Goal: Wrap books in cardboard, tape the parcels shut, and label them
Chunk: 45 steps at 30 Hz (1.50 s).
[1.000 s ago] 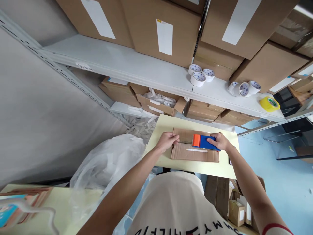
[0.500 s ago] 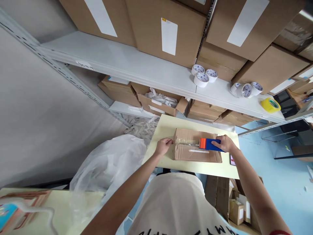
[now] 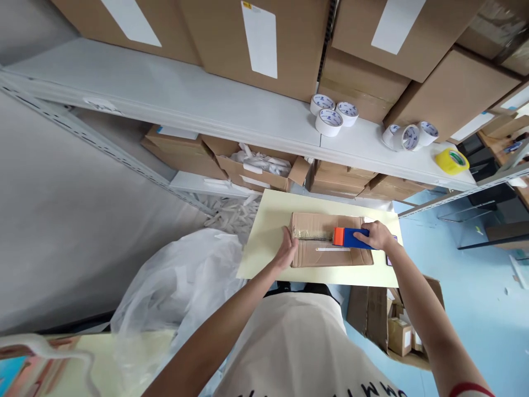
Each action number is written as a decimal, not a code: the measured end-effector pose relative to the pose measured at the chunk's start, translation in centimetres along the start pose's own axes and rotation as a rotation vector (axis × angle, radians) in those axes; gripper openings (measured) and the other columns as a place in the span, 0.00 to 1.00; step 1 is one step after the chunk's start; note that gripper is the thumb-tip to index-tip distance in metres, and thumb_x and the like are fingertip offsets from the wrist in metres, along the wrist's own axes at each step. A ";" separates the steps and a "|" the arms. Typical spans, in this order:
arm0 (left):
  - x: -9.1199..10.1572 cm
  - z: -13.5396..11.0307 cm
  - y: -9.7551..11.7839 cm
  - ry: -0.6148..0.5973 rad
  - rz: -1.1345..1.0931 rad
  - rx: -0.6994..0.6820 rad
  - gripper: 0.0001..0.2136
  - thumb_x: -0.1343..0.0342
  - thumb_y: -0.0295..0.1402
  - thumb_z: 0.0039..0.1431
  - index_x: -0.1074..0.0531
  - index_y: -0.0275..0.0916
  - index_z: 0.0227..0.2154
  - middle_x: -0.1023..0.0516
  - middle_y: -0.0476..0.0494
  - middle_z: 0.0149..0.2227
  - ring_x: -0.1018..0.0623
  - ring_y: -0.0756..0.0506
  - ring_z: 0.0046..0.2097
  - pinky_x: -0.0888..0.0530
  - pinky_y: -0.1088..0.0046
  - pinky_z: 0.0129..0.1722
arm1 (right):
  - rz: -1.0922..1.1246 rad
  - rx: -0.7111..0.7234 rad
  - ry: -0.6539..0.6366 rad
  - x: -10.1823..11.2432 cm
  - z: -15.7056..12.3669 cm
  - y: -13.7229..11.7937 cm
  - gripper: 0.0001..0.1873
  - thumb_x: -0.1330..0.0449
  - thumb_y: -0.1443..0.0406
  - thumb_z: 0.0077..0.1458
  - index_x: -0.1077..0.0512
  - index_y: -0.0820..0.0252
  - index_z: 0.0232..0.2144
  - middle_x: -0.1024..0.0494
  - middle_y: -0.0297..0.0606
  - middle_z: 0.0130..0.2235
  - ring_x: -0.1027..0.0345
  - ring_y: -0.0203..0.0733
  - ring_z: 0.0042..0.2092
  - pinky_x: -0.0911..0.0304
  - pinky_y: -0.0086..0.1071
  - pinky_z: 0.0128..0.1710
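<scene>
Shelving backs a cream table; the open left hand touches a carton, the right hand grips a dispenser.

- Bare left forearm reaches forward, bare left hand unclenched.
- Bare right forearm angles inward, bare right hand curled in a grip, thumb extended.

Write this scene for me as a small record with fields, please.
Left hand: against left end of the cardboard box
Right hand: gripping the blue-and-orange tape dispenser
Dispenser: over the box's middle seam, orange end toward left hand
Box: on the pale yellow table
Shelf: white tape rolls, a yellow roll
</scene>
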<state>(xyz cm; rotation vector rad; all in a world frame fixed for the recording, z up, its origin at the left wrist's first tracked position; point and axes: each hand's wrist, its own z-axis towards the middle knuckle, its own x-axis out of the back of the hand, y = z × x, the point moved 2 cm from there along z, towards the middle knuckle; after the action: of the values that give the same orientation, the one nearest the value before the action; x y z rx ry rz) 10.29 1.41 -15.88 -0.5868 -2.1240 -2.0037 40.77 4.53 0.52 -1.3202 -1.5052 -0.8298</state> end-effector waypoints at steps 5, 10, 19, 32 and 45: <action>1.4 2.1 6.1 -0.276 0.584 -0.372 0.72 0.40 0.69 0.26 0.67 0.31 0.70 0.72 0.19 0.70 0.70 0.21 0.69 0.66 0.34 0.61 | -0.007 0.033 -0.021 0.2 0.0 0.3 0.24 0.49 0.47 0.59 0.31 0.57 0.22 0.24 0.40 0.25 0.30 0.43 0.30 0.46 0.31 0.29; 0.3 3.6 10.0 -0.498 0.905 -0.429 0.72 0.34 0.62 0.18 0.57 0.35 0.69 0.61 0.18 0.70 0.60 0.18 0.69 0.69 0.30 0.58 | -0.036 0.073 -0.046 0.9 0.2 0.2 0.24 0.49 0.47 0.60 0.27 0.57 0.25 0.21 0.42 0.28 0.28 0.45 0.33 0.45 0.32 0.30; 0.5 3.7 10.0 -0.455 0.905 -0.353 0.71 0.32 0.57 0.20 0.57 0.33 0.69 0.52 0.19 0.68 0.50 0.20 0.67 0.66 0.32 0.61 | -0.022 0.083 -0.097 2.6 0.2 0.9 0.24 0.49 0.46 0.60 0.25 0.57 0.28 0.22 0.43 0.28 0.28 0.46 0.33 0.44 0.33 0.31; 0.4 3.9 10.0 -0.490 0.963 -0.342 0.67 0.33 0.58 0.20 0.50 0.33 0.68 0.50 0.21 0.68 0.52 0.20 0.67 0.66 0.38 0.63 | 0.271 0.057 -0.090 -3.6 -0.2 15.3 0.27 0.54 0.42 0.53 0.39 0.55 0.16 0.36 0.33 0.18 0.44 0.37 0.22 0.45 0.32 0.26; -12.8 2.8 13.5 -0.577 0.900 -0.389 0.62 0.41 0.64 0.37 0.60 0.32 0.70 0.65 0.23 0.71 0.64 0.24 0.71 0.68 0.37 0.62 | 0.368 0.181 -0.120 -5.5 1.3 15.9 0.26 0.54 0.44 0.55 0.40 0.55 0.18 0.39 0.31 0.18 0.46 0.35 0.22 0.48 0.31 0.25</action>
<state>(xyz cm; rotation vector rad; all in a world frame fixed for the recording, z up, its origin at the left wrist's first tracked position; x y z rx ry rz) 27.54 2.31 -8.53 -1.9433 -1.2069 -1.7712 55.92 6.87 -6.53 -1.4703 -1.3355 -0.3770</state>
